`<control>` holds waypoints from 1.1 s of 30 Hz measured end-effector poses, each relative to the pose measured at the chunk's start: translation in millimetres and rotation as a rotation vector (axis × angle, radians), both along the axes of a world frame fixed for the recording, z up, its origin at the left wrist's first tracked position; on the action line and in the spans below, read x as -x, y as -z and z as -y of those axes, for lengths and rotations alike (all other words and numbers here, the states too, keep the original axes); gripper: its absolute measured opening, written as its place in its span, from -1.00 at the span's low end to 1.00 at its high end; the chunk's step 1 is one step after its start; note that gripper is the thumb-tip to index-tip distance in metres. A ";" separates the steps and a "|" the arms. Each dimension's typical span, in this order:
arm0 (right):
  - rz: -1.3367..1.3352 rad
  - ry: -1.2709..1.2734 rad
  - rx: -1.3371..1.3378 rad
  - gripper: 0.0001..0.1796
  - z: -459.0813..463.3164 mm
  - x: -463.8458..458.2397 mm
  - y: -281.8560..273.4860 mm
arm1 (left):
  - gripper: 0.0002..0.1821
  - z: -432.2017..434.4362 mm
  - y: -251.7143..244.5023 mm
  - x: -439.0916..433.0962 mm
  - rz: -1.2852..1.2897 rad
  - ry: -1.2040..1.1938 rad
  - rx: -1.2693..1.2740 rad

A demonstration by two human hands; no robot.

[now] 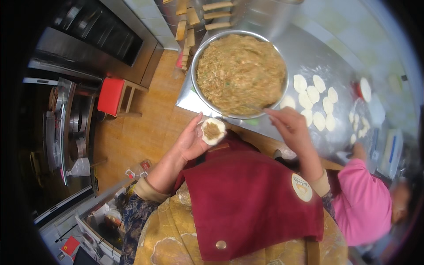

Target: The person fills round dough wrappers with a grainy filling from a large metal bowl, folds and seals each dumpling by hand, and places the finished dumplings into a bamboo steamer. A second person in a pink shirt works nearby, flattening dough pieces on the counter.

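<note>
On the fingers of my left hand (pixel 189 143) lies a round dough wrapper (pixel 217 138) with a dab of brown filling (pixel 212 130) in its middle. My right hand (pixel 289 125) pinches the handle of a thin utensil (pixel 253 108), whose far end reaches into the filling at the near rim of a large steel bowl (pixel 239 77). That end is blurred, so its shape is hard to tell. The bowl is heaped with chopped filling. Several flat dough wrappers (pixel 313 94) lie to the right of the bowl, some overlapping.
Beyond the wrappers on the metal table (pixel 328 71), a co-worker in a pink sleeve (pixel 362 202) reaches towards several small dough pieces (pixel 359 124). Wooden-handled racks (pixel 217 15) stand behind the bowl. A red-topped stool (pixel 111 96) is on the floor at left.
</note>
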State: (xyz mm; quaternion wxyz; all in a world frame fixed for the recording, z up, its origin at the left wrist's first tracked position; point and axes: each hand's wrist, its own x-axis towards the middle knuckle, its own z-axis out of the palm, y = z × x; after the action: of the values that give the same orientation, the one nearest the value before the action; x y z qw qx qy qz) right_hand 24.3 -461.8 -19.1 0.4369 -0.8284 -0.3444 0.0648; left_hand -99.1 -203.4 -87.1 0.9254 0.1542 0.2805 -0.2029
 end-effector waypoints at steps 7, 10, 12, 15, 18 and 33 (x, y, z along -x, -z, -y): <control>0.008 -0.031 0.004 -0.73 -17.4 27.2 37.6 | -0.19 18.1 2.8 -21.8 0.046 -0.001 0.065; 0.052 -0.133 -0.038 -0.70 -17.4 32.7 49.9 | -0.20 16.1 2.2 -26.0 0.061 0.007 0.085; 0.073 -0.163 -0.073 -0.69 -16.9 33.5 50.8 | -0.23 14.8 2.6 -25.9 0.066 0.016 0.091; 0.111 -0.157 -0.105 -0.69 -17.6 32.4 48.3 | -0.24 15.2 3.5 -24.2 0.073 0.023 0.069; 0.198 -0.179 -0.081 -0.69 -21.8 29.9 49.7 | -0.26 15.8 6.5 -23.3 0.087 0.020 0.041; 0.440 0.208 0.075 -0.76 -17.3 -14.4 -38.1 | -0.64 18.9 -65.6 -36.8 0.316 0.017 -0.140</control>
State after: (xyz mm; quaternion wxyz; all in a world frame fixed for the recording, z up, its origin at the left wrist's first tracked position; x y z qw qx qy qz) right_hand 38.7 -444.5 19.0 0.3246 -0.8692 -0.3415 -0.1498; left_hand -62.3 -222.3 -21.5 0.9432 0.2505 0.1438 -0.1638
